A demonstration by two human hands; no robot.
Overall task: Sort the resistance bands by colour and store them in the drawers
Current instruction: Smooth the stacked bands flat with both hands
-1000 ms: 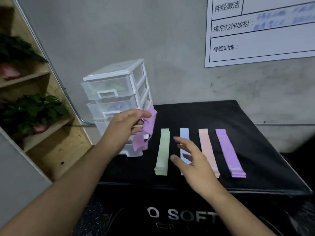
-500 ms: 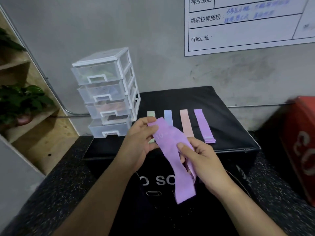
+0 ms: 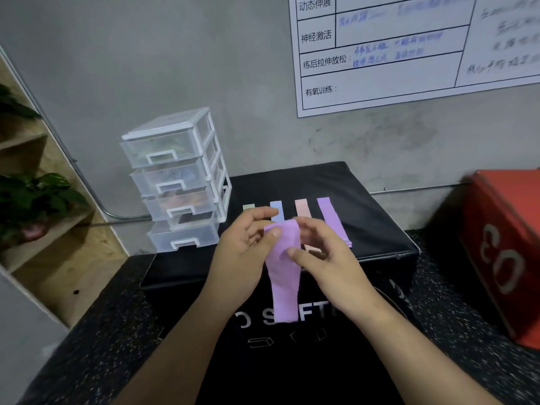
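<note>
A lilac resistance band [image 3: 285, 273] hangs in mid-air over the front of the black surface [image 3: 374, 223]. Its upper end is pinched between the thumb and fingers [image 3: 263, 213] of the left hand [image 3: 242, 255], while the right hand [image 3: 327, 261] pinches it just below, thumb on the front. Behind lie a green band [image 3: 248, 206], blue band [image 3: 276, 210], pink band [image 3: 302, 209] and purple band [image 3: 333, 223], side by side. The clear drawer unit [image 3: 178, 182] stands to the left, all four drawers apparently closed. With its long tail dangling free, the held band could slip from so light a hold or fold crookedly; and with both hands occupied, no drawer can be opened without one letting go
</note>
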